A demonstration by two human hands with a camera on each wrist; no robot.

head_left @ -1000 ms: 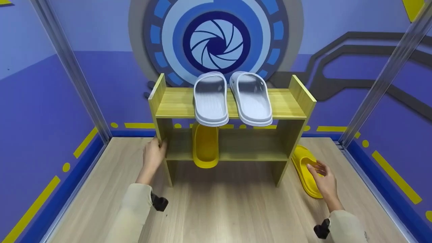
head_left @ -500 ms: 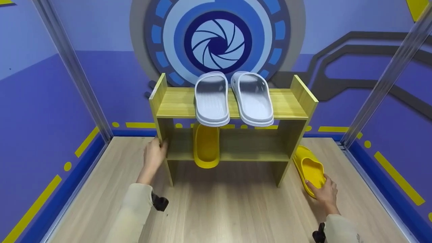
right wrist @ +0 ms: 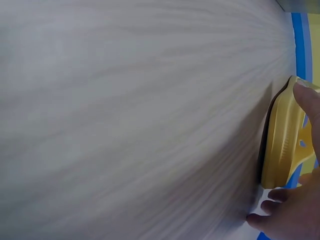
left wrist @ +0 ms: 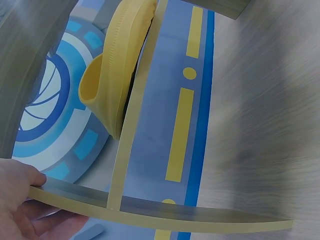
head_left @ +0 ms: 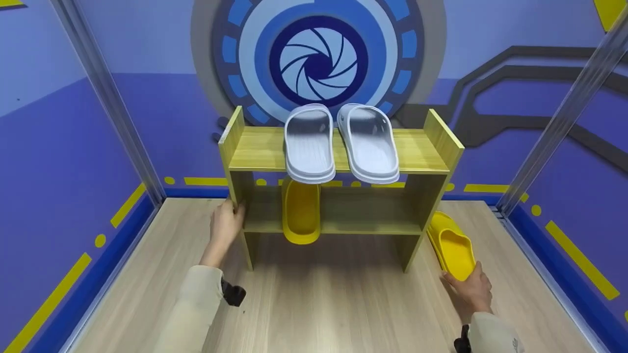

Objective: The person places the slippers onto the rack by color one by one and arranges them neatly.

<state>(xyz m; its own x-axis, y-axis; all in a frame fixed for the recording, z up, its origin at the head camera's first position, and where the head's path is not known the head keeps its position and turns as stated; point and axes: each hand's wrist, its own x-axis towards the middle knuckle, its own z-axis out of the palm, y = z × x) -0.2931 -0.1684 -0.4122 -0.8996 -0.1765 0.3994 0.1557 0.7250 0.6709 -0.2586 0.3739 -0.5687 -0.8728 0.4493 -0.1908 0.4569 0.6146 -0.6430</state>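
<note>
At the left of the wooden shoe rack, my left hand grips the side panel, thumb inside and fingers outside, as the left wrist view shows. My right hand holds a yellow clog by its heel, right of the rack, toe pointing to the back wall. In the right wrist view, the thumb lies on the clog's rim and several fingers are below the heel. A second yellow clog sits on the lower shelf, left of the middle. Two pale grey clogs stand side by side on the top shelf.
A pale wood tabletop lies under the rack. Blue-purple printed walls close it in at the back and both sides, with metal posts at the rear corners.
My right hand has gone from above the yellow clog to its heel and taken hold there. The clog's heel end looks slightly raised. My left hand stays on the rack's side panel.
</note>
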